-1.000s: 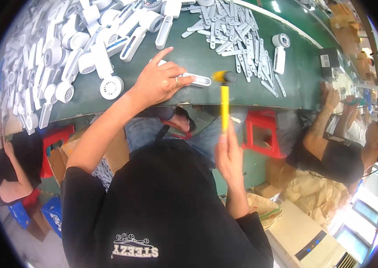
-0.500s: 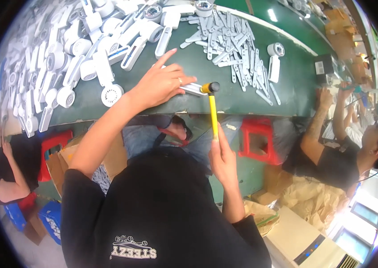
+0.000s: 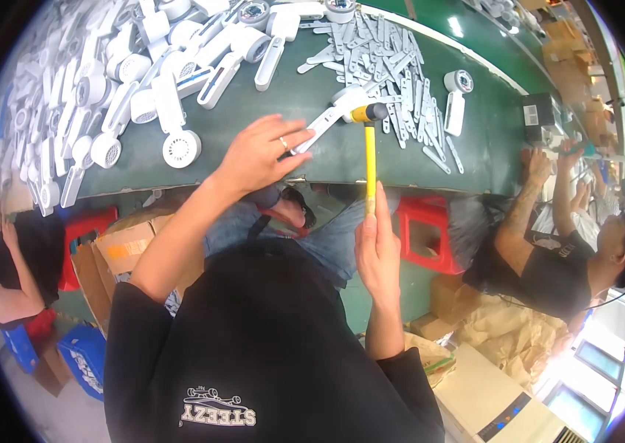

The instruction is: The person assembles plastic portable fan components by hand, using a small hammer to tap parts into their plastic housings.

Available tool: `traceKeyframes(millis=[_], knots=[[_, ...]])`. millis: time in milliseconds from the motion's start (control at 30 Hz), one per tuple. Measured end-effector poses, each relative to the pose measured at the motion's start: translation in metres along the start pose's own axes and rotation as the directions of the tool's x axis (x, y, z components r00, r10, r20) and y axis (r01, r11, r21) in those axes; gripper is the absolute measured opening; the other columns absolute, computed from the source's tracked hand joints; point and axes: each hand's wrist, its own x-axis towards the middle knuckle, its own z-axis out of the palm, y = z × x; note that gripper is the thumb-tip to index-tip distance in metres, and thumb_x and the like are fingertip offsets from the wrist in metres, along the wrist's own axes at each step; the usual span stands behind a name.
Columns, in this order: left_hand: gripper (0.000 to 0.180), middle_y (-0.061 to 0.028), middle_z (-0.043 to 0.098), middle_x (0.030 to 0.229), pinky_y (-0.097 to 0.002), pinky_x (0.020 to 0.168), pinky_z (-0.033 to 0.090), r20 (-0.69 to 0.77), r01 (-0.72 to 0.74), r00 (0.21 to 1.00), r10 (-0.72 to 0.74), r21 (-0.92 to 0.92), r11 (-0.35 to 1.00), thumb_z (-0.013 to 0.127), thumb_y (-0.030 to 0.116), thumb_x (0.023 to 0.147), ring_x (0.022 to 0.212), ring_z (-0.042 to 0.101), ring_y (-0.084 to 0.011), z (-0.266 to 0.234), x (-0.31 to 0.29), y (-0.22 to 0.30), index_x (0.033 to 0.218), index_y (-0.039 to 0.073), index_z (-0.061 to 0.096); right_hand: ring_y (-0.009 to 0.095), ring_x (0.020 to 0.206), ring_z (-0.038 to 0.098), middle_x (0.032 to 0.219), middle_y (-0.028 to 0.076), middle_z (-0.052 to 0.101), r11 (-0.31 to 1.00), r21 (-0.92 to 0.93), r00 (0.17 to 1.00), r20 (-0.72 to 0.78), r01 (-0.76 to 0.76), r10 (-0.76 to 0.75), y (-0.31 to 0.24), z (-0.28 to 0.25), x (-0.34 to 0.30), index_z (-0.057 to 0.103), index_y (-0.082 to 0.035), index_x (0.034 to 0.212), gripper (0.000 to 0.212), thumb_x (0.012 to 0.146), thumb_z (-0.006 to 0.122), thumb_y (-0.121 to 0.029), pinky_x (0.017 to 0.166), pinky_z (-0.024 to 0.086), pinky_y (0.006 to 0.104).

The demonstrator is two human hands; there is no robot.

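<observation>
My left hand (image 3: 264, 153) is closed on the handle end of a white handheld fan (image 3: 325, 127), thumb on one side and fingers on the other. The fan lies slanted on the green table, its round head pointing away to the right. In my right hand (image 3: 379, 258) is a hammer (image 3: 371, 159) with a yellow handle and a black-tipped head. That head hovers at or just above the fan's round end and partly covers it; whether they touch I cannot tell.
White handheld fans (image 3: 132, 70) crowd the left of the green table (image 3: 253, 111). Flat grey strips (image 3: 394, 70) are heaped beyond the hammer, with a single fan (image 3: 456, 103) beside them. Co-workers sit at both sides. A red stool (image 3: 425, 235) stands right of my knees.
The hammer has moved right and farther away. The fan has swung round, its head now up and right, with more of its handle showing. My left hand has shifted slightly nearer, its fingers drawn in.
</observation>
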Motion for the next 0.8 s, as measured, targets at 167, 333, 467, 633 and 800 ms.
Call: traceKeyframes(millis=[167, 333, 467, 633, 800], knots=[[0.035, -0.0135, 0.075, 0.120, -0.0443, 0.099, 0.060, -0.051, -0.040, 0.998, 0.043, 0.058, 0.998, 0.077, 0.010, 0.092, 0.102, 0.073, -0.0331, 0.004, -0.002, -0.011, 0.126, 0.005, 0.073, 0.048, 0.120, 0.069, 0.143, 0.034, 0.061, 0.997, -0.063, 0.998, -0.022, 0.051, -0.052, -0.044, -0.013, -0.003, 0.035, 0.000, 0.164, 0.056, 0.111, 0.049, -0.009, 0.093, 0.057, 0.0434], [0.036, -0.0123, 0.075, 0.114, -0.0433, 0.094, 0.060, -0.069, -0.064, 0.995, 0.067, 0.047, 0.997, 0.077, 0.005, 0.090, 0.103, 0.073, -0.0331, 0.006, -0.001, -0.011, 0.126, 0.005, 0.073, 0.051, 0.107, 0.071, 0.124, 0.034, 0.069, 0.993, -0.109, 0.998, -0.028, 0.046, -0.049, -0.028, 0.019, 0.015, 0.035, -0.006, 0.165, 0.057, 0.111, 0.049, -0.010, 0.086, 0.058, 0.0490], [0.036, -0.0124, 0.075, 0.113, -0.0432, 0.095, 0.060, -0.055, -0.046, 0.997, 0.049, 0.049, 0.998, 0.077, 0.005, 0.090, 0.102, 0.073, -0.0329, 0.006, -0.004, -0.011, 0.126, 0.005, 0.073, 0.053, 0.098, 0.071, 0.116, 0.035, 0.070, 0.975, -0.183, 0.991, -0.029, 0.124, -0.131, -0.029, 0.011, 0.014, 0.032, -0.007, 0.166, 0.057, 0.113, 0.046, -0.019, 0.079, 0.057, 0.0562], [0.036, -0.0127, 0.075, 0.113, -0.0450, 0.100, 0.060, -0.076, -0.046, 0.996, 0.049, 0.034, 0.998, 0.078, 0.005, 0.089, 0.102, 0.073, -0.0327, 0.005, -0.002, -0.014, 0.126, 0.005, 0.073, 0.053, 0.094, 0.071, 0.115, 0.034, 0.071, 0.948, -0.303, 0.986, 0.105, -0.094, 0.131, -0.039, 0.016, 0.030, 0.033, -0.008, 0.166, 0.057, 0.113, 0.047, -0.019, 0.078, 0.057, 0.0548], [0.035, -0.0126, 0.076, 0.113, -0.0456, 0.101, 0.060, -0.086, -0.027, 0.996, 0.030, 0.038, 0.999, 0.078, 0.005, 0.090, 0.100, 0.073, -0.0329, 0.005, -0.002, -0.013, 0.125, 0.005, 0.074, 0.053, 0.090, 0.071, 0.105, 0.033, 0.072, 0.976, -0.215, 0.999, 0.032, 0.042, -0.036, -0.030, 0.017, 0.030, 0.035, -0.009, 0.165, 0.055, 0.113, 0.047, -0.020, 0.075, 0.056, 0.0558]])
